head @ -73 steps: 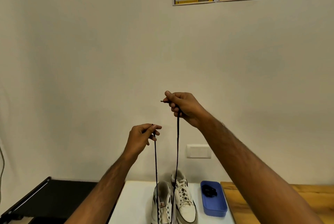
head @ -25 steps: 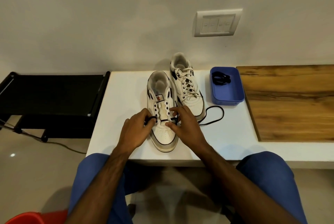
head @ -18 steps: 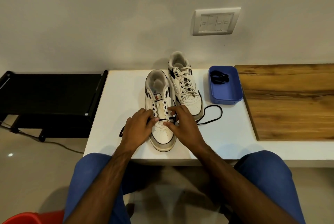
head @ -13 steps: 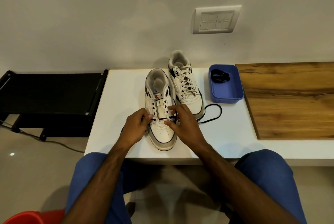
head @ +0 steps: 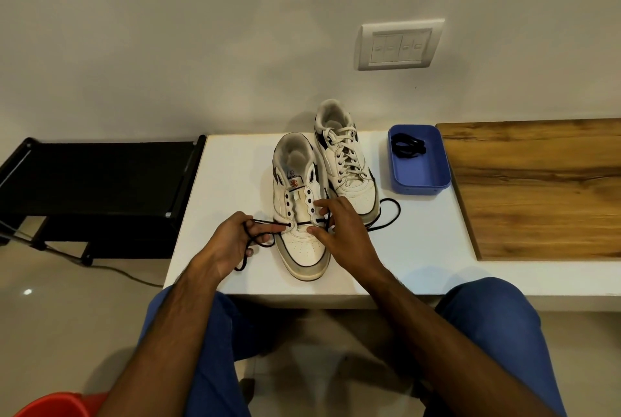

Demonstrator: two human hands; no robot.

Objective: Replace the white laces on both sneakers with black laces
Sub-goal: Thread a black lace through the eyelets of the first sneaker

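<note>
Near white leather sneaker [head: 300, 211] on white bench [head: 420, 248], long axis running away from the person. Thin black lace [head: 304, 223] crosses bottom eyelets. Left hand [head: 232, 242] fingers grip left end; right hand [head: 342, 231] fingers pinch right end, nearer next eyelet.

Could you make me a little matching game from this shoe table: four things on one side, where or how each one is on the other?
Things:
1. near sneaker
2. far sneaker
3. blue tray
4. left hand

States:
A. holds a bundled black lace
B. still has white laces
C. grips one end of a black lace
D. black lace through its lowest eyelets only

Pairs: 1-D, 2-B, 3-A, 4-C
</note>
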